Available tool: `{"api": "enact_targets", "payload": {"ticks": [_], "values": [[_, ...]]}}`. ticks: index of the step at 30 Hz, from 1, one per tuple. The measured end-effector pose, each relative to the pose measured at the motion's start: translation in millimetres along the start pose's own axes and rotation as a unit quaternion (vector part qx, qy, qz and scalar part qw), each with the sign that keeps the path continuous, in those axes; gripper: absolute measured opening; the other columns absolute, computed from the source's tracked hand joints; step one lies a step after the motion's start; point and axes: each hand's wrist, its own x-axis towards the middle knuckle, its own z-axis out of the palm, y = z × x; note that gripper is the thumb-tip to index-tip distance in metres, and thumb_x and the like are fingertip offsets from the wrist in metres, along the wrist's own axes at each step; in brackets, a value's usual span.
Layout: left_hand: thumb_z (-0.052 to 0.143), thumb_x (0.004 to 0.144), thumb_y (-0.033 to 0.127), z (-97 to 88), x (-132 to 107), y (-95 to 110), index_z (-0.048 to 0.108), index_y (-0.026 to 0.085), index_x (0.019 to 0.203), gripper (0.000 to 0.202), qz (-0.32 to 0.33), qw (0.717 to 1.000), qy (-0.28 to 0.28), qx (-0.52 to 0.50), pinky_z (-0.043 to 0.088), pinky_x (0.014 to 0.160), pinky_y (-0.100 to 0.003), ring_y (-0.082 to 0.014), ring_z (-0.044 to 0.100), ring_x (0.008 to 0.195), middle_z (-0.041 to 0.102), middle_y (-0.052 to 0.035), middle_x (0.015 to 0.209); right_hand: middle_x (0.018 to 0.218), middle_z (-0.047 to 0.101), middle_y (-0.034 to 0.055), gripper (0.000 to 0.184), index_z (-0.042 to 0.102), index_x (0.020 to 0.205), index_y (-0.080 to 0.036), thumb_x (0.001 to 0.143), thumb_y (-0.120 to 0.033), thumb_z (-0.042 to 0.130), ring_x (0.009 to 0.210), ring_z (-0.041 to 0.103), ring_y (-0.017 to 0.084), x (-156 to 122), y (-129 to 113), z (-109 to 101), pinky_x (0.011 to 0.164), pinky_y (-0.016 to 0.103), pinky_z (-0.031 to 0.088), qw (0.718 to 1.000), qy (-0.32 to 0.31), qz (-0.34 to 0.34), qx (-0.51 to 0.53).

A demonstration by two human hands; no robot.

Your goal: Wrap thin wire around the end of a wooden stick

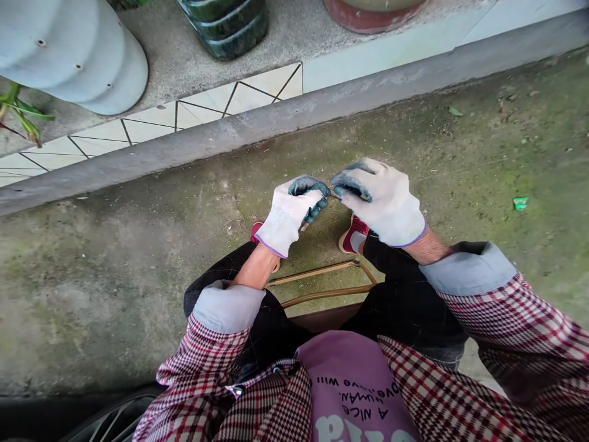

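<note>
Both of my hands wear white knit gloves with dark blue-green coated fingers. My left hand (301,199) is closed, fingers curled inward, around a thin, dark, rod-like piece (335,195). A short part of that piece shows in the gap between the hands; its kind cannot be made out. My right hand (380,196) pinches its other end between thumb and fingers. The hands are almost touching, held above the ground in front of my knees. Below them, between my legs, is a tan bar frame (317,270), partly hidden by my clothes.
Mossy concrete ground (138,258) surrounds my red shoes (354,233). Ahead runs a low tiled ledge (271,92) bearing a white ribbed planter (78,55), a dark green ribbed container (227,27) and a reddish pot (372,17). A green wrapper (520,203) lies at right.
</note>
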Motion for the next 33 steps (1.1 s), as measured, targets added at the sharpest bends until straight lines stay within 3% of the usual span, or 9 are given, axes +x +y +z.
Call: {"api": "enact_targets", "payload": {"ticks": [5, 10, 15, 23, 33], "values": [[0.067, 0.075, 0.027, -2.6, 3.8, -3.8, 0.064, 0.017, 0.071, 0.011, -0.074, 0.993, -0.065, -0.066, 0.031, 0.04, -0.018, -0.0047, 0.046, 0.043, 0.062, 0.0027, 0.058, 0.108, 0.07, 0.0088, 0.022, 0.073, 0.106, -0.025, 0.093, -0.026, 0.055, 0.099, 0.062, 0.028, 0.9, 3.7, 6.8, 0.076, 0.039, 0.047, 0.989, -0.028, -0.081, -0.122], [0.065, 0.073, 0.028, -6.5, 7.5, -9.7, 0.064, 0.017, 0.074, 0.011, -0.129, 0.977, -0.115, -0.124, 0.032, 0.041, -0.017, -0.0043, 0.046, 0.045, 0.061, 0.0025, 0.061, 0.115, 0.071, 0.0106, 0.025, 0.072, 0.113, -0.025, 0.098, -0.026, 0.052, 0.102, 0.061, 0.029, -2.1, 0.6, 3.5, 0.078, 0.041, 0.048, 0.981, -0.002, -0.105, -0.162], [0.067, 0.072, 0.03, -9.7, 11.4, -17.6, 0.061, 0.018, 0.075, 0.014, -0.135, 0.965, -0.148, -0.168, 0.032, 0.042, -0.016, -0.0036, 0.045, 0.045, 0.06, 0.0035, 0.064, 0.116, 0.073, 0.0112, 0.024, 0.074, 0.11, -0.023, 0.097, -0.026, 0.054, 0.102, 0.063, 0.029, -3.6, 1.0, 1.2, 0.078, 0.041, 0.049, 0.977, 0.007, -0.133, -0.169], [0.071, 0.071, 0.032, -11.3, 12.2, -24.5, 0.06, 0.019, 0.076, 0.018, -0.132, 0.96, -0.174, -0.176, 0.036, 0.043, -0.016, -0.0033, 0.045, 0.044, 0.058, 0.0055, 0.063, 0.118, 0.07, 0.0103, 0.024, 0.071, 0.113, -0.026, 0.096, -0.026, 0.054, 0.105, 0.06, 0.029, -1.2, 1.7, 3.5, 0.081, 0.042, 0.049, 0.984, -0.033, -0.102, -0.143], [0.071, 0.07, 0.034, -14.9, 13.5, -31.9, 0.063, 0.019, 0.074, 0.018, -0.134, 0.96, -0.196, -0.149, 0.042, 0.047, -0.016, -0.0057, 0.053, 0.049, 0.061, 0.0039, 0.063, 0.114, 0.071, 0.0117, 0.03, 0.073, 0.115, -0.022, 0.102, -0.027, 0.046, 0.099, 0.059, 0.028, 2.6, 7.2, 3.9, 0.077, 0.041, 0.046, 0.966, -0.047, -0.186, -0.171]]}}
